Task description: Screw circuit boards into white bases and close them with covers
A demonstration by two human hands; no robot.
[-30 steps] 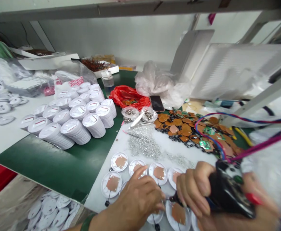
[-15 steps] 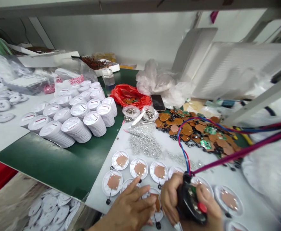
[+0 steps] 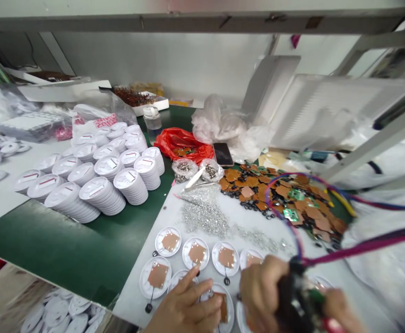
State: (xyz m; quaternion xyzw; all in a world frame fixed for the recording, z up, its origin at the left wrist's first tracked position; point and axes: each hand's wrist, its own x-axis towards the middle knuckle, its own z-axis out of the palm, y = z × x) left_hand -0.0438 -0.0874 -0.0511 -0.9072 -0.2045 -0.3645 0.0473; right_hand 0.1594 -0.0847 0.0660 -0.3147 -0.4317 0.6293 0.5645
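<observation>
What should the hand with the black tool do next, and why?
Probably the right hand should lower the black tool to the brown pad. The left hand is right at that pad's white disc, and the tool is close beside it.

Behind the workbench there is a plain pale wall [image 3: 154, 60], and a long grey shelf [image 3: 202, 23] goes across above it. The bench has a dark green top [image 3: 60, 245], and on the right side stand slanted white panels [image 3: 341, 111] beside a white metal bar [image 3: 379, 138].

Brown square pads [image 3: 157, 275] on white discs [image 3: 144, 278]; magenta wire [image 3: 362, 246] and blue wire [image 3: 267, 203].
</observation>
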